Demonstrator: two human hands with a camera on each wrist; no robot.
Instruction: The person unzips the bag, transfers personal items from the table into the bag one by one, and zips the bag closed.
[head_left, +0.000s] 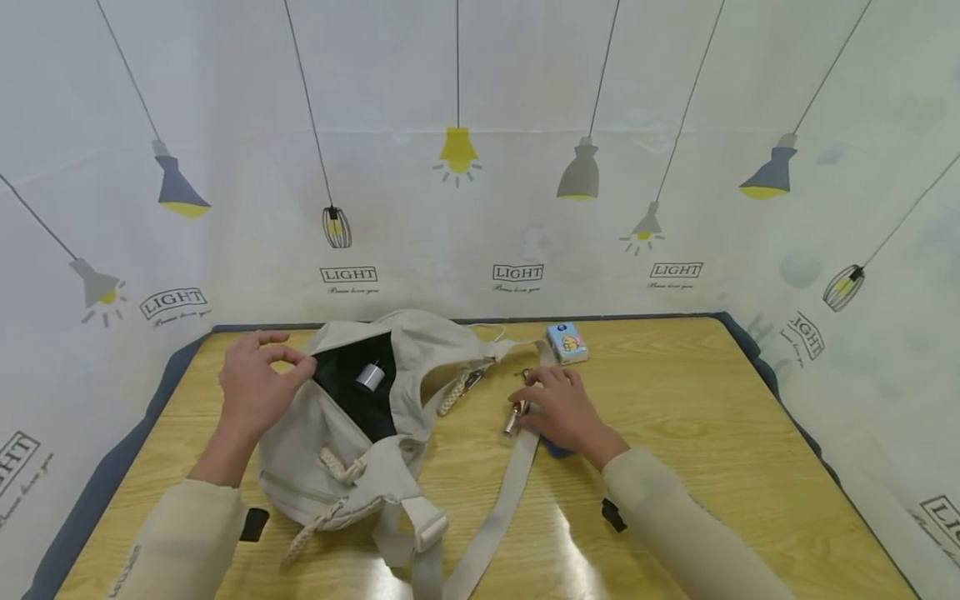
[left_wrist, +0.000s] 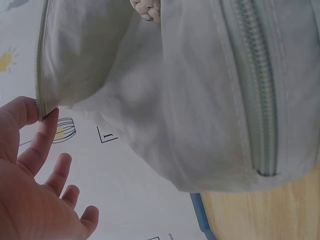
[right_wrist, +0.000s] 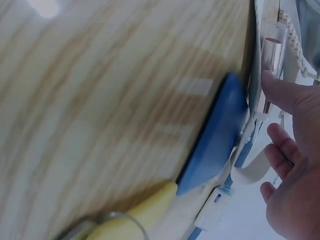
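A cream backpack (head_left: pixel 345 450) lies on the table with its zipped mouth spread, showing a black lining (head_left: pixel 378 408). Inside it sits a small white and silver block (head_left: pixel 371 376). My left hand (head_left: pixel 262 379) pinches the zipper edge (left_wrist: pixel 42 107) of the mouth between thumb and finger, the other fingers spread. To the right of the bag, my right hand (head_left: pixel 564 410) pinches a lipstick tube (right_wrist: pixel 271 57) with a clear cap and a rose-metallic body. The lipstick is over the bag's long strap (head_left: pixel 504 500), near a blue flat item (right_wrist: pixel 215 140).
A light-blue cartoon box (head_left: pixel 567 342) stands at the back of the table. A braided cord with a dark clip (head_left: pixel 471 381) hangs by the bag. In the right wrist view, a yellow thing (right_wrist: pixel 140 212) shows low down. White curtains printed with lamps surround the table.
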